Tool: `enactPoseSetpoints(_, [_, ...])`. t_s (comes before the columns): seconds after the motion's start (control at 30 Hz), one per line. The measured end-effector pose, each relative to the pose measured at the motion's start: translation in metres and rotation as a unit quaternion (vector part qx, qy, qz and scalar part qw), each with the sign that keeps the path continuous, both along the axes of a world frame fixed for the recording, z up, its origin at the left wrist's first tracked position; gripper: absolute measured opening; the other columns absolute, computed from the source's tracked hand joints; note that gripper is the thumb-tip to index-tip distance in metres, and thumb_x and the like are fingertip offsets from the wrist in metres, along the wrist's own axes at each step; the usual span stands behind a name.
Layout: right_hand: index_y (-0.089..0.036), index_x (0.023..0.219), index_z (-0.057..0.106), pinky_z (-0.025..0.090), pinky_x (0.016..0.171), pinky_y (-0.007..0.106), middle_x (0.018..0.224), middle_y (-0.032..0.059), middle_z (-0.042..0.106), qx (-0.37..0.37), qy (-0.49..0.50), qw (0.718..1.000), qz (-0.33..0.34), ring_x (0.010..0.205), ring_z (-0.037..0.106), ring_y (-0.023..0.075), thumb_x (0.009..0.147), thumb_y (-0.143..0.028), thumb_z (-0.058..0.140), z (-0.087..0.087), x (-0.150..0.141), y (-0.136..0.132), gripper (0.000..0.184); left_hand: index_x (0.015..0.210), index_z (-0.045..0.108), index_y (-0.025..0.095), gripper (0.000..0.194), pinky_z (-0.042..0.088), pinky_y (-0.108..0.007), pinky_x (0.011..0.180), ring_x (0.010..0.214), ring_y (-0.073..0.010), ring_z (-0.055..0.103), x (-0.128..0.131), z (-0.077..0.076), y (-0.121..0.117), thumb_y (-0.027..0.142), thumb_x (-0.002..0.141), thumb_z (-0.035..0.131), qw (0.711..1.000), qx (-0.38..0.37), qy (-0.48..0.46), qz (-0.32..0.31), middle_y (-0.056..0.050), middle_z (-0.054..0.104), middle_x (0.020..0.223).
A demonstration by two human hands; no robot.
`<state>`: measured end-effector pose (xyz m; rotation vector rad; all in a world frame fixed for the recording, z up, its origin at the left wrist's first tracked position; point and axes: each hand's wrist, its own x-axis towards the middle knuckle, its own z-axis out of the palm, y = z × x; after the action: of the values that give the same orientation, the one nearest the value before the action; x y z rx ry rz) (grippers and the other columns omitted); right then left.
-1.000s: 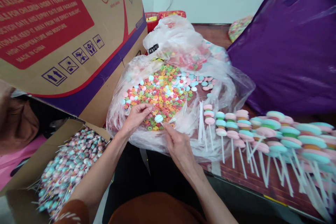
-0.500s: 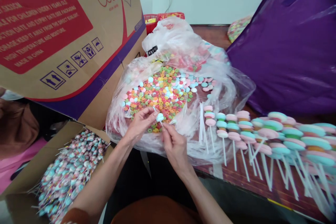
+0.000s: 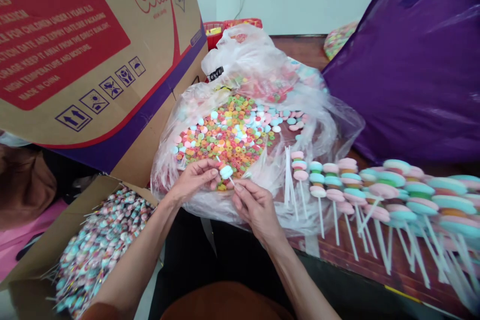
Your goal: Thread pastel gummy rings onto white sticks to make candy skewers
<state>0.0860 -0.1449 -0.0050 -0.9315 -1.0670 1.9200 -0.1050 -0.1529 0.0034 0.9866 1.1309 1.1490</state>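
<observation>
A white lollipop stick is pinched by its lower part in my right hand (image 3: 258,207). Threaded on it are pale blue and white candy discs (image 3: 226,172), with what looks like an orange gummy ring (image 3: 221,164) above them and the bare tip poking out. My left hand (image 3: 195,179) is at the left of this candy, thumb and fingers curled together; whether something sits between them is hidden. Below and beyond both hands, loose gummy rings (image 3: 213,147) and pastel discs (image 3: 275,121) lie on a clear plastic bag (image 3: 318,125).
Several finished candy sticks (image 3: 393,195) line the table's right side, beside some bare white sticks (image 3: 288,175). An open carton of wrapped candy (image 3: 105,240) is low on the left. A large cardboard box (image 3: 150,85) stands at left, a purple bag (image 3: 408,70) at right.
My left hand has drawn back slightly down and left from the stick's tip. An orange ring now shows above the discs. My right hand has shifted slightly right, still gripping the stick.
</observation>
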Motion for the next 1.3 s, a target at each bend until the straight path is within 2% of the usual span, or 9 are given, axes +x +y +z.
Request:
enactPoseSetpoints(0.1, [-0.014, 0.097, 0.071, 0.017, 0.038, 0.018, 0.052, -0.0079, 0.046, 0.023, -0.024, 0.998, -0.048, 0.039, 0.025, 0.0038, 0.084, -0.048, 0.07, -0.004, 0.0, 0.004, 0.037, 0.094, 0.072, 0.017, 0.029, 0.048, -0.029, 0.072, 0.077, -0.0161, 0.062, -0.001, 0.003, 0.007, 0.044, 0.087, 0.068, 0.974, 0.079, 0.205, 0.058, -0.006, 0.069, 0.088])
enactPoseSetpoints(0.27, [-0.015, 0.096, 0.071, 0.022, 0.041, 0.019, 0.054, -0.0067, 0.046, 0.077, -0.077, 0.987, -0.118, 0.044, 0.032, 0.0063, 0.087, -0.048, 0.066, -0.021, 0.004, 0.007, 0.034, 0.097, 0.074, 0.022, 0.022, 0.046, -0.034, 0.087, 0.096, -0.0215, 0.059, -0.001, 0.01, 0.042, 0.023, 0.094, 0.052, 0.81, 0.167, 0.55, 0.111, -0.008, 0.064, 0.1])
enactPoseSetpoints(0.37, [-0.015, 0.094, 0.069, 0.023, 0.042, 0.019, 0.054, -0.0068, 0.045, 0.088, -0.089, 0.986, -0.111, 0.045, 0.033, 0.0069, 0.088, -0.048, 0.065, -0.025, 0.004, 0.007, 0.033, 0.095, 0.073, 0.019, 0.019, 0.045, -0.035, 0.085, 0.096, -0.0242, 0.054, -0.003, 0.01, 0.068, 0.019, 0.092, 0.055, 0.757, 0.172, 0.626, 0.074, -0.01, 0.057, 0.098])
enactPoseSetpoints(0.53, [-0.016, 0.092, 0.068, 0.024, 0.044, 0.019, 0.055, -0.0063, 0.046, 0.102, -0.094, 0.985, -0.103, 0.048, 0.034, 0.0073, 0.09, -0.047, 0.063, -0.024, 0.003, 0.006, 0.032, 0.084, 0.074, 0.017, 0.011, 0.043, -0.04, 0.091, 0.099, -0.0264, 0.051, -0.013, 0.006, 0.087, 0.02, 0.086, 0.064, 0.781, 0.174, 0.6, 0.016, -0.01, 0.051, 0.095])
enactPoseSetpoints(0.83, [-0.015, 0.088, 0.067, 0.024, 0.044, 0.019, 0.056, -0.0056, 0.046, 0.111, -0.099, 0.984, -0.097, 0.048, 0.035, 0.0076, 0.091, -0.046, 0.061, -0.025, 0.003, 0.007, 0.031, 0.089, 0.077, 0.018, 0.018, 0.045, -0.034, 0.088, 0.093, -0.0205, 0.056, -0.024, 0.002, 0.055, 0.027, 0.089, 0.061, 0.863, 0.111, 0.493, 0.008, -0.005, 0.058, 0.094])
enactPoseSetpoints(0.9, [-0.016, 0.088, 0.067, 0.025, 0.044, 0.02, 0.056, -0.0054, 0.046, 0.114, -0.102, 0.983, -0.099, 0.049, 0.036, 0.0079, 0.091, -0.046, 0.06, -0.024, 0.003, 0.006, 0.031, 0.091, 0.076, 0.018, 0.019, 0.046, -0.034, 0.086, 0.091, -0.02, 0.056, -0.028, 0.005, 0.051, 0.025, 0.089, 0.058, 0.852, 0.094, 0.514, 0.031, -0.006, 0.058, 0.094])
enactPoseSetpoints(1.03, [-0.017, 0.084, 0.066, 0.024, 0.044, 0.02, 0.056, -0.0047, 0.047, 0.121, -0.105, 0.982, -0.1, 0.048, 0.035, 0.0077, 0.091, -0.045, 0.06, -0.023, 0.003, 0.007, 0.03, 0.107, 0.073, 0.019, 0.026, 0.045, -0.036, 0.089, 0.1, -0.0236, 0.053, -0.022, 0.015, 0.05, 0.018, 0.088, 0.054, 0.783, 0.119, 0.607, 0.069, -0.008, 0.056, 0.1])
enactPoseSetpoints(1.13, [-0.017, 0.086, 0.067, 0.024, 0.044, 0.02, 0.056, -0.0046, 0.047, 0.117, -0.102, 0.983, -0.1, 0.048, 0.035, 0.0076, 0.091, -0.045, 0.061, -0.025, 0.003, 0.007, 0.029, 0.109, 0.071, 0.021, 0.027, 0.045, -0.038, 0.091, 0.102, -0.0251, 0.052, -0.006, 0.02, 0.053, 0.019, 0.09, 0.052, 0.749, 0.148, 0.645, 0.025, -0.009, 0.056, 0.103])
enactPoseSetpoints(1.3, [-0.017, 0.089, 0.068, 0.025, 0.045, 0.02, 0.057, -0.0046, 0.047, 0.12, -0.098, 0.983, -0.098, 0.049, 0.036, 0.0076, 0.092, -0.044, 0.06, -0.03, 0.003, 0.007, 0.028, 0.099, 0.072, 0.021, 0.026, 0.045, -0.039, 0.088, 0.1, -0.0273, 0.056, 0.009, 0.023, 0.065, 0.016, 0.09, 0.048, 0.697, 0.095, 0.71, -0.025, -0.011, 0.06, 0.1])
